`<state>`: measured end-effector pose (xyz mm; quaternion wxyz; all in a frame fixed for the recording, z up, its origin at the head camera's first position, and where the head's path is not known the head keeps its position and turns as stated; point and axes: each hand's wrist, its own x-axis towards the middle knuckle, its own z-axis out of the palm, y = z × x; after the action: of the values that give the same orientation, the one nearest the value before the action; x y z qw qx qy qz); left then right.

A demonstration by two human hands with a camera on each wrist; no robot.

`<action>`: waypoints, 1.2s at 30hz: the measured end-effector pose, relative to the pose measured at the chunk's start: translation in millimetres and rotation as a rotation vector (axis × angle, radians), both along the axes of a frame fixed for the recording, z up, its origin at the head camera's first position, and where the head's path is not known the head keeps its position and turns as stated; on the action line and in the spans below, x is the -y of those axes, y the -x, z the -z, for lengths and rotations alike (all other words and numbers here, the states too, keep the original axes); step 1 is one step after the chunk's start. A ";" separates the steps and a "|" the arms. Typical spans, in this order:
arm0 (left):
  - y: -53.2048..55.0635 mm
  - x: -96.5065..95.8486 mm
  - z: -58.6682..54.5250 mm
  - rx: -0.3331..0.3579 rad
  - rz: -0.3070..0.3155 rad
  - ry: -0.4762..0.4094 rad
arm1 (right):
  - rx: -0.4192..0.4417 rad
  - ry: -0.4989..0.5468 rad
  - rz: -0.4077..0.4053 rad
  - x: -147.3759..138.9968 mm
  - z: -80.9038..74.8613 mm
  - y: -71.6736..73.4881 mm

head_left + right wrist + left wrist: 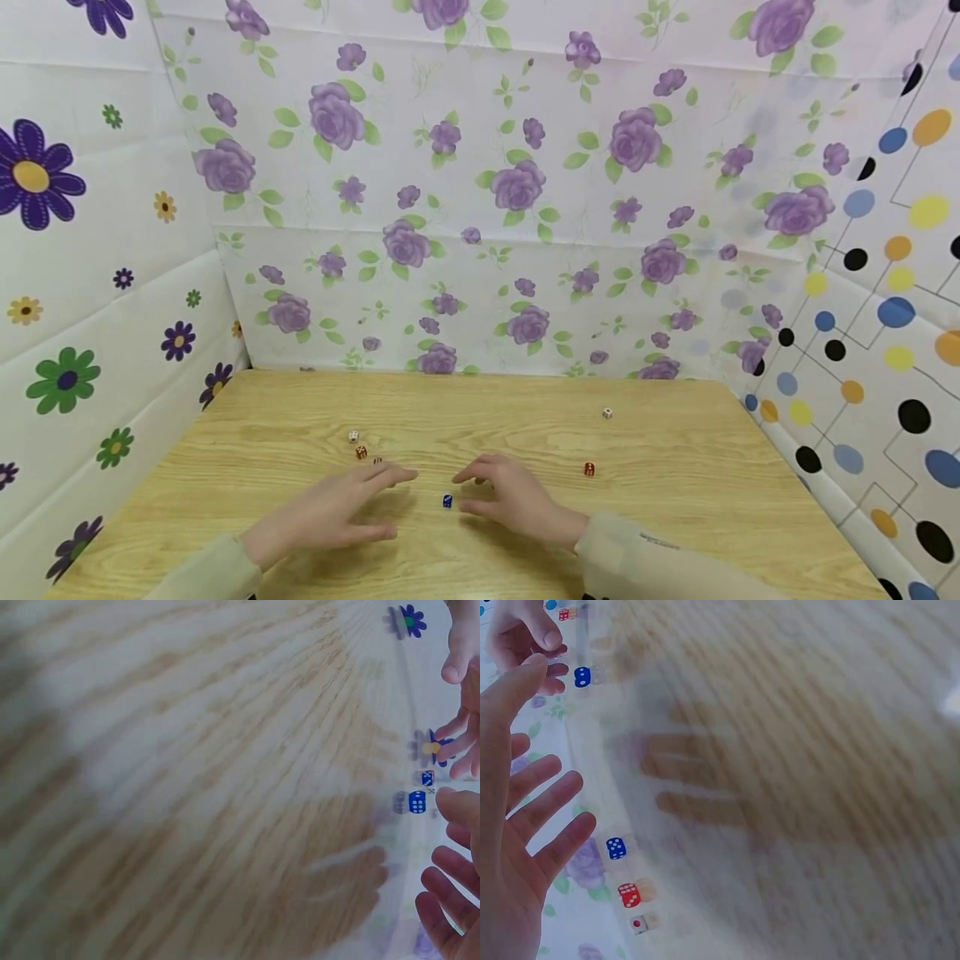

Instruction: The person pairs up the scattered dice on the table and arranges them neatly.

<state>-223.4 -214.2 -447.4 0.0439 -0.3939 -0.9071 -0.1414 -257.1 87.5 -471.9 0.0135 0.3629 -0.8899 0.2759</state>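
Observation:
My left hand [341, 508] hovers over the left middle of the table with its fingers extended and thumb apart, holding nothing. Opposite it, my right hand [517, 504] is loosely bent, thumb and fingers spread, and no object shows in its grasp. A blue die [447, 501] lies on the wood between the two hands, just off the right thumb. Beyond the left fingers sits a second blue die [616, 848], mostly covered by that hand in the head view. Next to it are a red die [362, 452] and a white die [353, 436].
Farther right on the wooden table [675, 517] lie another red die [589, 469] and, behind it, another white die [607, 412]. A flowered cloth [480, 208] hangs along the back edge, with patterned cloths on both sides.

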 end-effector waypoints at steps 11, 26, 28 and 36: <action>-1.9 -1.6 3.3 0.014 0.003 -0.017 | 0.014 -0.028 0.014 15.0 6.1 5.0; -2.3 -3.2 1.7 0.045 0.023 -0.008 | 0.056 -0.017 0.060 18.8 9.7 8.0; -2.9 -3.9 0.8 0.047 0.017 -0.007 | 0.048 -0.019 0.061 17.5 10.2 7.5; -2.4 -5.7 0.6 0.113 0.013 -0.029 | 0.048 -0.001 0.081 6.1 10.8 -1.1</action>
<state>-221.0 -208.5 -448.0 -0.0026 -0.3902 -0.9035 -0.1770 -256.0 81.4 -482.7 0.0029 0.3201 -0.9040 0.2834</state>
